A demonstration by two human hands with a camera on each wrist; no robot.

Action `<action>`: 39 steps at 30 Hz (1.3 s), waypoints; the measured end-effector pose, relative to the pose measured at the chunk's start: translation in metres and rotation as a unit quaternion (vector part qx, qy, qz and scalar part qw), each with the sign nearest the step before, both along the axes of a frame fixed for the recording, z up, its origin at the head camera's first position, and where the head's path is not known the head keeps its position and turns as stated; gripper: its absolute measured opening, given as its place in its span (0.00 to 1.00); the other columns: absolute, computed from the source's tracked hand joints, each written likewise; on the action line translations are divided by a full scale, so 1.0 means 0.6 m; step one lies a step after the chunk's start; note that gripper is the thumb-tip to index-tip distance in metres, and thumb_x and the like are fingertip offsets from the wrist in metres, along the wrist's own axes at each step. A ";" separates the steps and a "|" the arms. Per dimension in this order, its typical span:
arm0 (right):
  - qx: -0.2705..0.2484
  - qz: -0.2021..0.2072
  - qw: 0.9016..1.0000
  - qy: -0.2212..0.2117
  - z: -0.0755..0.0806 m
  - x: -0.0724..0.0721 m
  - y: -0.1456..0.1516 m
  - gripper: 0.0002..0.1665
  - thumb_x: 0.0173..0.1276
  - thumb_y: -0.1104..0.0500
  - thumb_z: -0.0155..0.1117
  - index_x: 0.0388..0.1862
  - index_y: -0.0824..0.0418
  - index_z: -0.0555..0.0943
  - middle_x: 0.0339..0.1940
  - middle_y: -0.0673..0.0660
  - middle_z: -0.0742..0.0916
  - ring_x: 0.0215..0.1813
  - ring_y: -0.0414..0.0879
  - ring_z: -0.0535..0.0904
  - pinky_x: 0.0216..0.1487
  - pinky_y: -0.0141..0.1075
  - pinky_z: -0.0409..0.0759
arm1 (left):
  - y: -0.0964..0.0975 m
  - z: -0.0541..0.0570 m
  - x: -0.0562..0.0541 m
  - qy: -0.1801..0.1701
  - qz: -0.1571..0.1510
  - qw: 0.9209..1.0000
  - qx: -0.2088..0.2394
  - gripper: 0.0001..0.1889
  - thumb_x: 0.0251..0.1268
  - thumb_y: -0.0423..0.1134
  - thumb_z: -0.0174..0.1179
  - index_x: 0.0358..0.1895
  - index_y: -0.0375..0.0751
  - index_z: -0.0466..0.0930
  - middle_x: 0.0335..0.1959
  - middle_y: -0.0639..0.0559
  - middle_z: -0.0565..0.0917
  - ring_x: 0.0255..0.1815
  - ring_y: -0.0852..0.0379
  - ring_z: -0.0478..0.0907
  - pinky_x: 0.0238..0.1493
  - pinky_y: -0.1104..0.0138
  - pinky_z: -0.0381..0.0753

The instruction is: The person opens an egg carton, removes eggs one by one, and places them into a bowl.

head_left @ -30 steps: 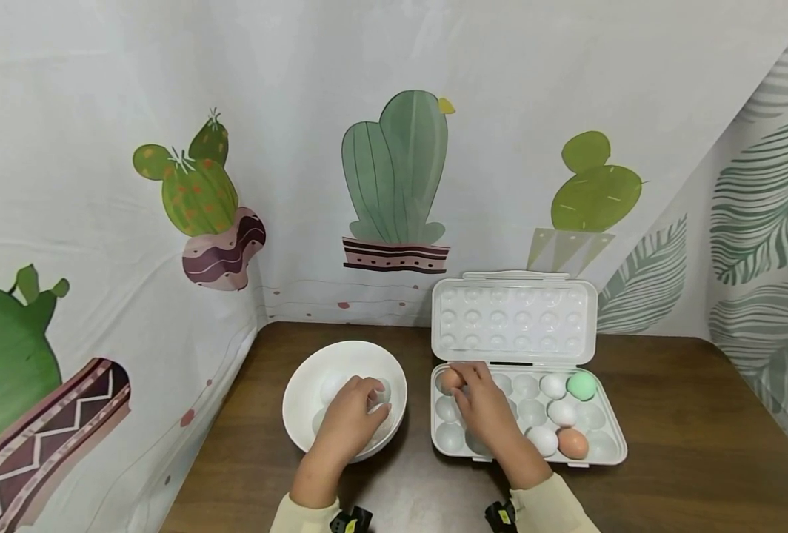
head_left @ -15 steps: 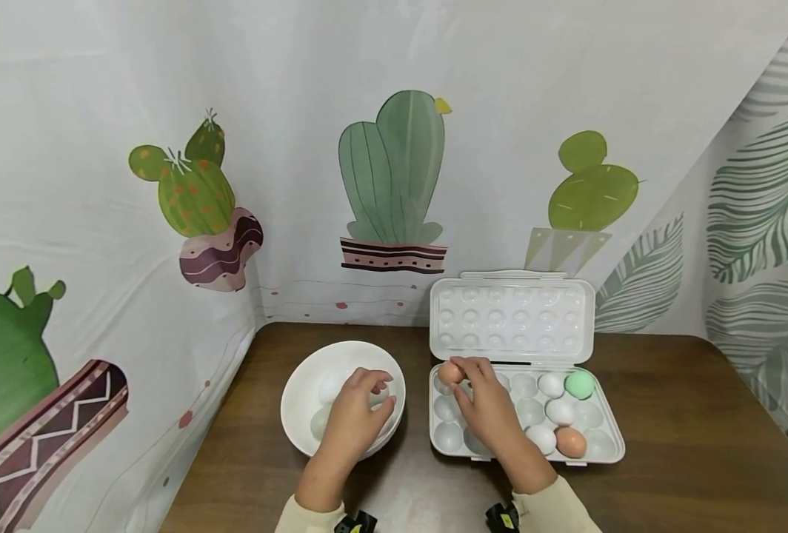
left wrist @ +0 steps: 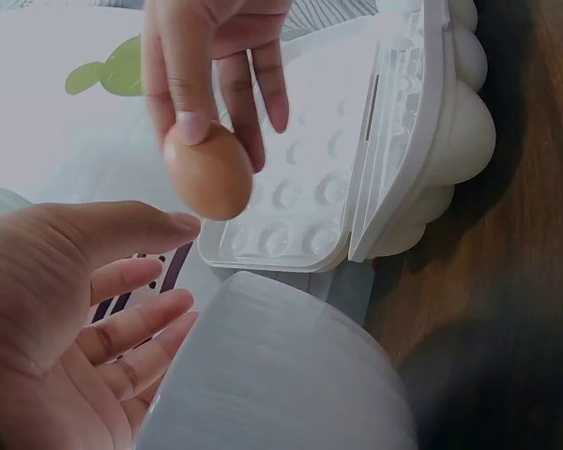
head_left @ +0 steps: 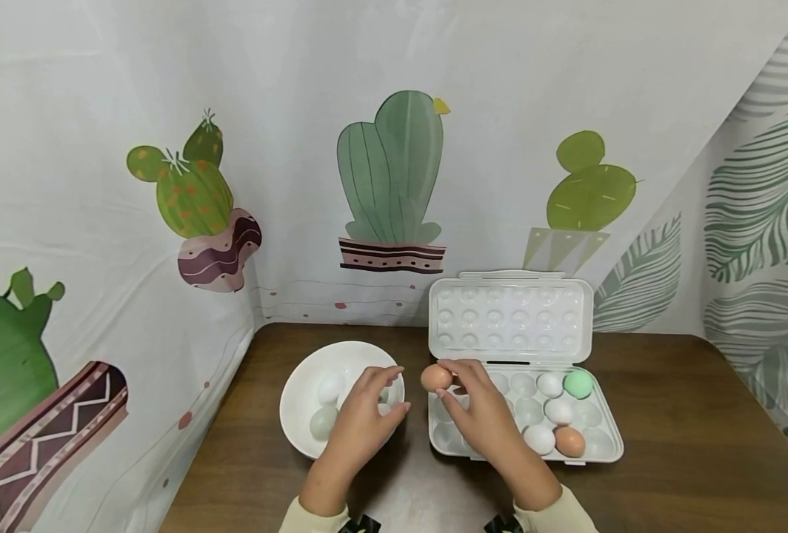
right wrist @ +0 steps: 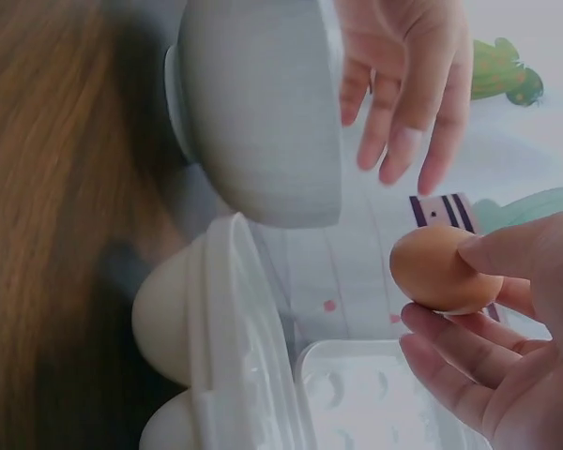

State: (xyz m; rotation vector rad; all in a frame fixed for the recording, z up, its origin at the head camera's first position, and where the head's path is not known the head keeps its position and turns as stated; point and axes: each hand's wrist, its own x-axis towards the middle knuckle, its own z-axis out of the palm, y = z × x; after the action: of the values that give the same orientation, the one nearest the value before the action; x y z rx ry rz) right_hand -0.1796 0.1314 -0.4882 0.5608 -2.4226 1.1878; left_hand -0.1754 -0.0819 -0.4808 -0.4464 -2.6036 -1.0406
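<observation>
A brown egg (head_left: 437, 378) is pinched between the thumb and fingers of my right hand (head_left: 483, 407), just off the left end of the white egg carton (head_left: 510, 318). My left hand (head_left: 362, 418) is over the right side of the white bowl (head_left: 295, 396), thumb and fingers apart with nothing between them. In the left wrist view its thumb tip comes close to the brown egg (left wrist: 208, 171). Inside the bowl lie a white egg (head_left: 331, 386) and a pale greenish egg (head_left: 324, 422); the left hand hides part of the contents.
At the carton's right end sit a green egg (head_left: 578, 383), another brown egg (head_left: 570, 442) and several white eggs (head_left: 539, 439). The carton's lid stands raised against the cactus-print cloth (head_left: 501, 148). Bowl and carton rest on a dark wooden table (head_left: 687, 414).
My right hand has lifted the brown egg from the carton's back left cup and carried it left. My left hand has shifted right and its fingers have spread wider.
</observation>
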 end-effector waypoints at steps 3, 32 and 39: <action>-0.005 0.014 1.000 -0.004 0.003 0.006 -0.002 0.26 0.67 0.61 0.70 0.65 0.56 0.78 0.58 0.51 0.81 0.51 0.42 0.84 0.48 0.39 0.86 | 0.001 0.001 0.002 -0.012 -0.014 1.000 0.006 0.29 0.56 0.39 0.74 0.63 0.49 0.79 0.54 0.53 0.81 0.53 0.55 0.82 0.51 0.61 0.83; -0.014 0.076 0.997 -0.016 0.000 0.028 -0.003 0.26 0.69 0.57 0.69 0.65 0.54 0.77 0.59 0.49 0.81 0.51 0.37 0.83 0.50 0.37 0.85 | 0.027 0.002 0.015 -0.012 -0.081 0.997 0.015 0.25 0.60 0.46 0.73 0.61 0.51 0.79 0.56 0.59 0.80 0.53 0.64 0.79 0.48 0.65 0.84; -0.018 0.085 0.996 -0.007 -0.004 0.030 -0.007 0.25 0.70 0.57 0.68 0.65 0.55 0.77 0.58 0.49 0.81 0.50 0.39 0.84 0.49 0.37 0.86 | 0.028 0.000 0.015 0.005 -0.083 0.996 0.021 0.23 0.61 0.47 0.72 0.58 0.50 0.80 0.53 0.60 0.81 0.50 0.64 0.79 0.47 0.63 0.85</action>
State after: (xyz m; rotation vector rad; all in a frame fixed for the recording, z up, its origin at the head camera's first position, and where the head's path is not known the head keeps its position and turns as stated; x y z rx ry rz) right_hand -0.1616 0.1275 -0.4907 0.7628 -2.4001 1.3040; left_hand -0.1666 -0.0650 -0.4810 -0.6657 -2.5662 -1.1386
